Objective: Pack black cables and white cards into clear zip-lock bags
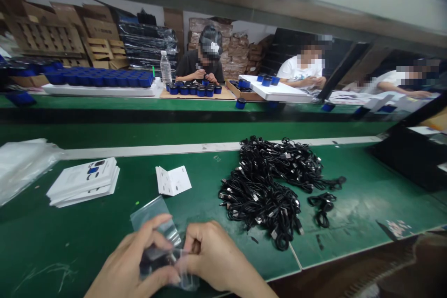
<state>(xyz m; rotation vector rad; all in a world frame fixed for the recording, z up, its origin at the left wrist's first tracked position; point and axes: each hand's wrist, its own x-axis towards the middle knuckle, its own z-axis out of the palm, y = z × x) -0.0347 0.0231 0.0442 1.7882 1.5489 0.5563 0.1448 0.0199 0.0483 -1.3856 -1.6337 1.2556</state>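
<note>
A clear plastic bag (159,218) is between my hands near the front of the green bench. My left hand (134,258) curls round the bag and a dark bundle (151,260) at it, probably a coiled cable, though blur hides its details. My right hand (213,253) pinches the bag's edge between thumb and bent fingers. Just beyond the bag stands a folded white leaflet (178,180), partly open. To the right of my hands lies a large heap of black USB cables (268,186), coiled in bundles. A few coiled cables (323,205) lie apart from the heap.
A stack of printed leaflets (85,181) and a pile of clear bags (21,165) lie on the left. Across the raised shelf stand several blue-and-black round items (101,77), a water bottle (165,67) and white foam boards (275,89). Several co-workers sit beyond. An overhead beam (244,9) crosses above.
</note>
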